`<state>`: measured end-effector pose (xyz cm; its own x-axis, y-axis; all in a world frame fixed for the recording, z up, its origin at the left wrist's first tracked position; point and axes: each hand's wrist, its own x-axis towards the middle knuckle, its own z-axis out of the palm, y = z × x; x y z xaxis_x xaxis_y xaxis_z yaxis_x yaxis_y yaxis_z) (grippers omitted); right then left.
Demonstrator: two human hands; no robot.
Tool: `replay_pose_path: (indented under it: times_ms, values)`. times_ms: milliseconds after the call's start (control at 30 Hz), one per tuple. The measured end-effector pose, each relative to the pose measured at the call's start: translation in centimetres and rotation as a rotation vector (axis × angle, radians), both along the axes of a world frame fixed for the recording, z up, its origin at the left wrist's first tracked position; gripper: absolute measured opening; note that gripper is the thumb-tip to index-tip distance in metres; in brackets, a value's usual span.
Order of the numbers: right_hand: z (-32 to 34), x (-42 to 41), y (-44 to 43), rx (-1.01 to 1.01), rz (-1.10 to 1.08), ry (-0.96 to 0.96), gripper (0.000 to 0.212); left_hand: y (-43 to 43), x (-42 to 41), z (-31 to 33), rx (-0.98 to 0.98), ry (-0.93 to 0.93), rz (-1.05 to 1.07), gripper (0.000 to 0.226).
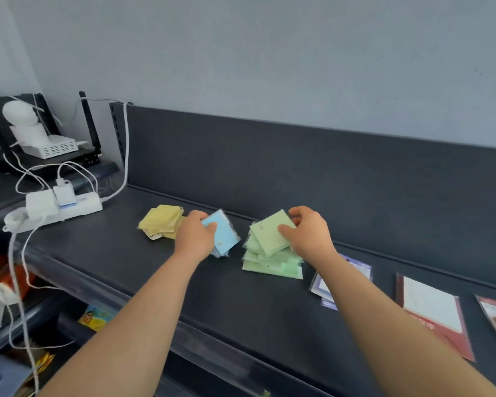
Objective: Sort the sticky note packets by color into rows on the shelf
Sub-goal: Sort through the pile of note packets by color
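Note:
On the dark shelf (241, 296) lie three colour groups of sticky note packets. A heap of yellow packets (161, 222) sits at the left. My left hand (196, 236) grips a stack of blue packets (222, 234) just right of the yellow heap, thumb on top. Farther right is a loose pile of green packets (269, 263). My right hand (309, 232) holds the top green packet (269, 233) over that pile, thumb on its face and fingers curled behind its far edge.
A white power strip (60, 206) with plugs and trailing cables lies at the shelf's left end, with a router (52, 147) behind it. Purple packets (321, 285) and red-edged packets (433, 313) lie to the right. The shelf's dark back panel (298, 173) rises behind.

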<state>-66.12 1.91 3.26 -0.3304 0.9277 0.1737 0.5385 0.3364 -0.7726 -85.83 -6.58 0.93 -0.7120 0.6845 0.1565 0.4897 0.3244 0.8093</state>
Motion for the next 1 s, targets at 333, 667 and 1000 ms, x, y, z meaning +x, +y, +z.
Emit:
replay_pose_path:
  times_ms: [333,667,1000]
  values:
    - [-1.2,-0.6,0.1,0.024,-0.095,-0.133,0.039,2.7,-2.2,-3.1,-0.263,0.243,-0.067,0.025]
    - [-1.2,0.2,-1.3,0.104,-0.144,-0.131,0.045,1.4,-0.7,-1.7,-0.228,0.455,-0.100,0.032]
    - [-0.2,7.7,-4.8,0.275,-0.222,-0.295,0.045,0.4,8.9,2.3,0.110,0.568,-0.367,0.034]
